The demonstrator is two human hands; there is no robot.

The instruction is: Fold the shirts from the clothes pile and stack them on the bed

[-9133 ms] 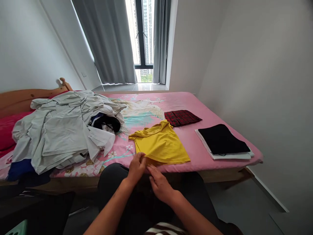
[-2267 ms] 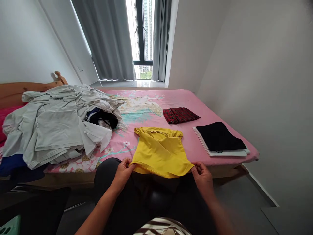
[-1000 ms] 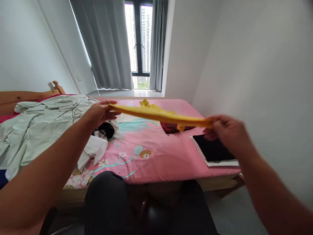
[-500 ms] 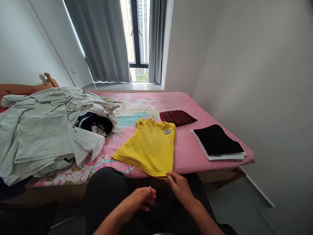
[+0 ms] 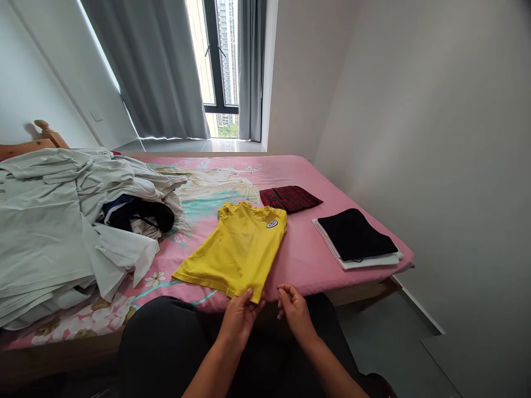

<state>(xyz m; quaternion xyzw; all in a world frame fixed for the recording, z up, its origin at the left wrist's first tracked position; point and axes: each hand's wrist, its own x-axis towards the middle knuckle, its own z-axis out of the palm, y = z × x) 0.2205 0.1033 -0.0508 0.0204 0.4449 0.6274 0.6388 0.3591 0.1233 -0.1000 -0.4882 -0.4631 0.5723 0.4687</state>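
A yellow T-shirt (image 5: 238, 243) with a small badge on its chest lies front up on the pink bed, its collar pointing away from me. My left hand (image 5: 241, 318) pinches the bottom hem near its right corner, thumb on top and fingers beneath the cloth. Just right of that corner, apart from the shirt, my right hand (image 5: 293, 309) hovers at the bed's edge with its fingers curled in, and nothing shows in them. Beyond the shirt's collar is a folded red plaid cloth (image 5: 290, 198).
To the right sits a folded black garment (image 5: 357, 235) on folded white cloth (image 5: 373, 262). A large heap of white clothes (image 5: 45, 221) with some dark pieces covers the bed's left side. The pink bed sheet (image 5: 307, 260) ends just before my knees; a wall (image 5: 394, 138) runs along the right.
My right hand has let go of the hem corner and moved slightly aside. My left hand came up and took hold of the hem. The shirt's lower right side has shifted left; the view turned right.
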